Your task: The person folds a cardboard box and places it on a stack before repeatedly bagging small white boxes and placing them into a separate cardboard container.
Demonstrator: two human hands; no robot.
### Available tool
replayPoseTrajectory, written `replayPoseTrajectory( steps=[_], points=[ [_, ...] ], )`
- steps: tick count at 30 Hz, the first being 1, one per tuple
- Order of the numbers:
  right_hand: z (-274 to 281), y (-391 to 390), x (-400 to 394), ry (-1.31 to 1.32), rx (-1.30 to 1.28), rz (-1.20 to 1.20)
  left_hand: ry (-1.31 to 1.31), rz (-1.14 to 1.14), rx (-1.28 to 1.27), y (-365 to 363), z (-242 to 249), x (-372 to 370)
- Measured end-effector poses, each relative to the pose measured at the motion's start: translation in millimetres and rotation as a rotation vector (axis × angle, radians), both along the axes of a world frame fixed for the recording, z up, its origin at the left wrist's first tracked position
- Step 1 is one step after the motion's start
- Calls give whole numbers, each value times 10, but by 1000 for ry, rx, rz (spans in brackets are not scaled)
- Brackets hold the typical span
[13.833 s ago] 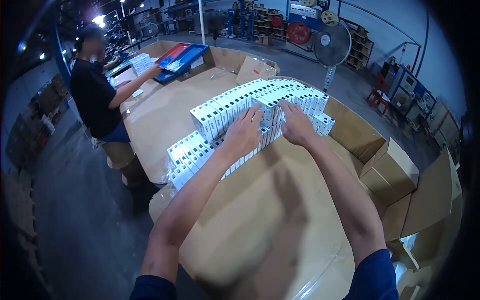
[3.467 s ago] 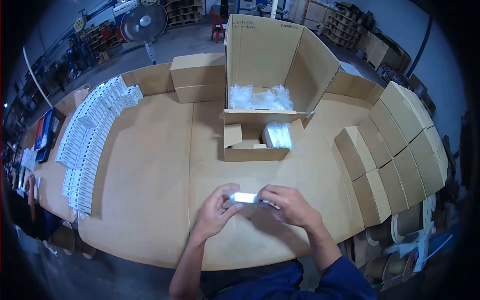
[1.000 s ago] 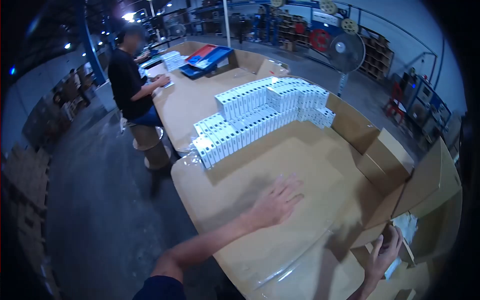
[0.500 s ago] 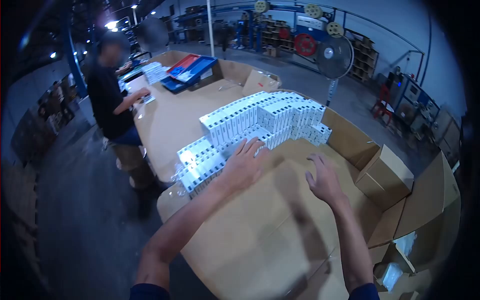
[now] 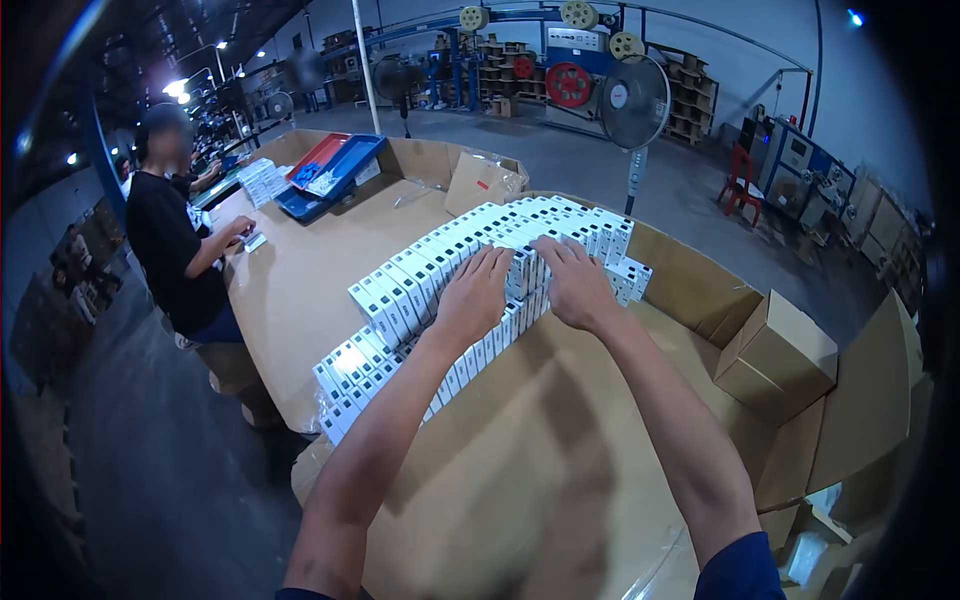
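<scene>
Rows of narrow white boxes (image 5: 395, 300) stand stacked in tiers on the cardboard-covered table (image 5: 490, 450). My left hand (image 5: 474, 296) lies on the front of the stack, its fingers reaching over the box tops. Close to its right, my right hand (image 5: 580, 285) rests on the same stack with its fingers stretched forward. A few boxes (image 5: 522, 272) show between the two hands. Both hands have their fingers extended and touch the boxes without being wrapped round one.
A co-worker (image 5: 180, 220) sits at the left by the table, hands on a small item. Blue and red trays (image 5: 330, 175) lie at the back left. An open cardboard box (image 5: 778, 355) stands at the right. Beyond the table is a fan (image 5: 636, 100).
Both hands have moved onto the stack, the right one leftward and forward from above the bare cardboard. They are now close together. The camera view has shifted a little.
</scene>
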State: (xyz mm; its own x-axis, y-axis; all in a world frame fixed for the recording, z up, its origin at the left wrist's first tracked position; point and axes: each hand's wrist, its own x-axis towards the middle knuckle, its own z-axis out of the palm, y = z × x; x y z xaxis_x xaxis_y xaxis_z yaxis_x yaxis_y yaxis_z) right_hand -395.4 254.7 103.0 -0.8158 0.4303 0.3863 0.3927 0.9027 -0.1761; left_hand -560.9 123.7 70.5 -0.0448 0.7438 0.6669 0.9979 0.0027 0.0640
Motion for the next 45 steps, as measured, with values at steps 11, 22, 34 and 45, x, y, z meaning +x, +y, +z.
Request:
replayPoseTrajectory(
  steps=[11,22,34,45],
  points=[
    [126,-68,-163,-167,-65,-52,12,-6,23,70,34,-147],
    [88,-333,581,153,-345,74,-75,-93,146,-437,337,429],
    [28,-2119,3404,690,-1277,281,-129,-660,232,-1395,197,2883],
    [525,-2132,6028,745,-561,-312,-201,-1015,-160,-824,950,5126]
  ],
)
